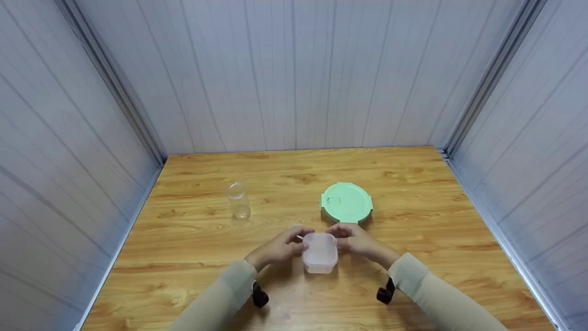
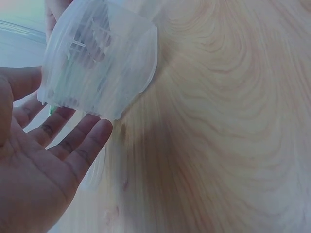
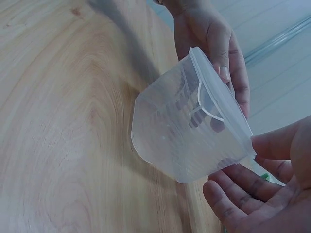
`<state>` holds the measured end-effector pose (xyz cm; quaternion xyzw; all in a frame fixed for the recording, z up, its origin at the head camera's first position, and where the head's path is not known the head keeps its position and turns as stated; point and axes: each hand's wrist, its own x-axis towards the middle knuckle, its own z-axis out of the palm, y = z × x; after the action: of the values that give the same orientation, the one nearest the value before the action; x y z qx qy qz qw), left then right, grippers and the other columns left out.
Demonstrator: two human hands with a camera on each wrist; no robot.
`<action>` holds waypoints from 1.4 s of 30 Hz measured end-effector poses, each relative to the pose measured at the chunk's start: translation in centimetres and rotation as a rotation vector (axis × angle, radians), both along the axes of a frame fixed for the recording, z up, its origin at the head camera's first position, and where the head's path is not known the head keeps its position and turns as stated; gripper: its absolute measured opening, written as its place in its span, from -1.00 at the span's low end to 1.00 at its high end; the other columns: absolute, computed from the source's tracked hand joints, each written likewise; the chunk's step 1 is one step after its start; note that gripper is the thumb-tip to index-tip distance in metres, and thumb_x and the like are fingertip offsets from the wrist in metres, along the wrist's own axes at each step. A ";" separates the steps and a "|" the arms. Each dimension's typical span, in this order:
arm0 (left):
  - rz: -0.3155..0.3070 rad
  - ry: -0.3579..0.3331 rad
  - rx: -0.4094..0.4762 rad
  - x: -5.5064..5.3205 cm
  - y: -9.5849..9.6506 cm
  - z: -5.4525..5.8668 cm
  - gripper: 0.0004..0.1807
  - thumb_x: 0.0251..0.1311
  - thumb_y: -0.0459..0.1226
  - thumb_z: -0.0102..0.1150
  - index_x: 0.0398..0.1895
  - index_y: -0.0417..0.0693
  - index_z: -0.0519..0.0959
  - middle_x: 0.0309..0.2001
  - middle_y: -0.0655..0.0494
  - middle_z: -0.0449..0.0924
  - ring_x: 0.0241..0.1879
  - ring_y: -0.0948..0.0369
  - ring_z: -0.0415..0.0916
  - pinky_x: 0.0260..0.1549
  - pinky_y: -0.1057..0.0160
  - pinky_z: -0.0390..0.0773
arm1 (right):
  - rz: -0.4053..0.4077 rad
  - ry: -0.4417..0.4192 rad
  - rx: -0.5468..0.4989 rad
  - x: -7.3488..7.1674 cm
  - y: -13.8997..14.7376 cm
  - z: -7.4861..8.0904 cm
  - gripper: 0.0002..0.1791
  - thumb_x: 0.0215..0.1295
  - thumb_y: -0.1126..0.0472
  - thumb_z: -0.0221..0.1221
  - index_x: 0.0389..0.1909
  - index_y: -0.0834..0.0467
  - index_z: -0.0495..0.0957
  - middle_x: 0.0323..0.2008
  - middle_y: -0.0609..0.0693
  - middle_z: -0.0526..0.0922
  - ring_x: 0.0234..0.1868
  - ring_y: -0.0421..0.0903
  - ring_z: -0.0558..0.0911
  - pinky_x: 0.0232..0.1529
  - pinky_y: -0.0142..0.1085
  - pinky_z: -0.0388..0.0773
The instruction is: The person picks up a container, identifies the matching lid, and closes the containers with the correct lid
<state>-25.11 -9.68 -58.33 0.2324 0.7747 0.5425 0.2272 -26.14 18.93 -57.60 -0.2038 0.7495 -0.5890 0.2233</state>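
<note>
A small translucent plastic food container (image 1: 320, 253) with a pale lid (image 1: 320, 243) on top stands on the table between both hands. My left hand (image 1: 282, 247) holds its left side, the thumb at the lid's rim and the fingertips along the wall, as the left wrist view shows. On the opposite side, my right hand (image 1: 360, 241) holds it with the thumb against the rim. Its fingers (image 3: 226, 206) lie loosely by the wall. A white curved handle-like strip (image 3: 200, 99) shows at the container's side; whether it is inside cannot be told.
Behind the right hand lies a round container with a green clip lid (image 1: 347, 202). Farther left stands a clear cylindrical jar (image 1: 239, 201). A clear rounded piece (image 2: 95, 170) shows partly behind the left hand. White panel walls (image 1: 294, 78) border the wooden table (image 1: 193, 257).
</note>
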 end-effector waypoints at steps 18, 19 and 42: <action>0.097 0.095 -0.015 1.6 0.4 -0.8 -0.18 0.09 -0.21 0.71 0.40 -0.19 0.50 0.23 -0.05 0.62 0.15 0.03 0.62 0.21 -0.04 0.71 | 0.015 0.192 0.157 0.6 -0.1 -0.2 -0.48 0.54 0.27 0.25 0.36 0.50 0.46 0.20 0.41 0.65 0.16 0.20 0.68 0.17 -0.28 0.63; 0.094 0.101 -0.020 1.7 0.3 -0.8 -0.17 0.07 -0.21 0.72 0.40 -0.16 0.51 0.23 -0.03 0.62 0.14 0.05 0.61 0.20 -0.03 0.71 | 0.018 0.188 0.162 0.6 -0.1 -0.2 -0.47 0.53 0.27 0.26 0.37 0.49 0.46 0.20 0.40 0.65 0.14 0.17 0.69 0.17 -0.28 0.62; 0.094 0.122 -0.022 2.2 0.2 -0.8 -0.23 0.04 -0.29 0.72 0.33 -0.14 0.52 0.16 -0.01 0.65 0.04 0.10 0.62 0.14 -0.08 0.74 | -0.048 0.062 0.151 1.0 -0.3 -0.2 -0.56 0.40 0.35 0.37 0.17 0.53 0.54 0.03 0.33 0.68 -0.25 -0.20 0.65 -0.23 -0.44 0.67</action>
<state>-22.95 -9.45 -59.16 0.2261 0.8029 0.5289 0.1565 -25.10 18.59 -57.83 -0.1867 0.8029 -0.5294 0.2005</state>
